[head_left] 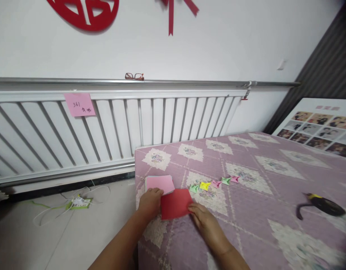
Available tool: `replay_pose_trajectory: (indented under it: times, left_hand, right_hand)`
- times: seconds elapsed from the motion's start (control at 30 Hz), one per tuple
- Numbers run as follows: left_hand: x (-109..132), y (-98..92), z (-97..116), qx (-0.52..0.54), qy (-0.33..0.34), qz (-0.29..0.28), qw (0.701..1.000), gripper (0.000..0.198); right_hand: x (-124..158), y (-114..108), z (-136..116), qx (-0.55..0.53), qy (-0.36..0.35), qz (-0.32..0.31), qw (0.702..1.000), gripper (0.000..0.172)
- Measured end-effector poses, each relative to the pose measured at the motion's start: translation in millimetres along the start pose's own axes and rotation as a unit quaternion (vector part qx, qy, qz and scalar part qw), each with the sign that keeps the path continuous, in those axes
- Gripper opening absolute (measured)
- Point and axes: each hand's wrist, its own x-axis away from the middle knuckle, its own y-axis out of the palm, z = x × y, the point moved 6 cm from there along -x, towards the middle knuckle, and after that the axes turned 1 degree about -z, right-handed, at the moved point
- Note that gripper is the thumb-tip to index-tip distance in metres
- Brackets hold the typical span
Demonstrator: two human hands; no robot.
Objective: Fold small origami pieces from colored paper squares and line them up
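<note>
A sheet of red paper [176,204] lies between my two hands at the near left of the bed. My left hand [150,202] is closed at the sheet's left edge, its fingers over the lower corner of a stack of paper [161,183] with a pink sheet on top. The right edge of the red sheet is pinched by my right hand [203,222]. Beyond it, several small folded paper pieces stand in a row, among them a yellow one [205,185], a green one [194,188] and a pink one [235,179].
A dark object with a yellow part [327,205] rests on the quilted bed cover [251,221] at the right. Behind stands a white radiator [158,116], with glasses [134,76] on the pipe above. A power strip [80,203] with cables lies on the floor.
</note>
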Motion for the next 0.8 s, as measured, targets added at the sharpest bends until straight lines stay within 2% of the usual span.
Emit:
replay_pose_trajectory:
  times: [0.17,0.3,0.4,0.5,0.6,0.7,0.8]
  left_hand:
    - [9,1.3,8,0.003,0.042,-0.021,0.999,0.028]
    - [40,-1.2,18,0.027,0.060,-0.022,0.998,0.048]
    - [88,3.9,37,0.049,0.100,-0.047,0.993,0.057]
    - [145,19.8,55,0.106,0.139,-0.085,0.981,0.062]
    - [190,41.4,63,0.138,0.143,-0.071,0.978,0.065]
    - [214,64.7,64,0.155,0.131,-0.045,0.978,0.058]
    - [223,79.4,62,0.166,0.116,-0.011,0.979,0.042]
  right_hand:
    - [66,-32,-11,0.011,0.033,0.053,0.998,0.021]
    - [117,-42,-32,0.024,0.047,0.067,0.996,0.015]
    - [151,-37,-47,0.017,0.047,0.046,0.998,0.016]
    - [178,-26,-59,0.010,0.056,0.018,0.998,0.022]
    - [197,-13,-72,0.016,0.053,-0.009,0.998,0.028]
    - [209,0,-82,0.020,0.038,-0.049,0.998,0.030]
    - [215,4,-82,0.028,0.064,-0.053,0.996,0.039]
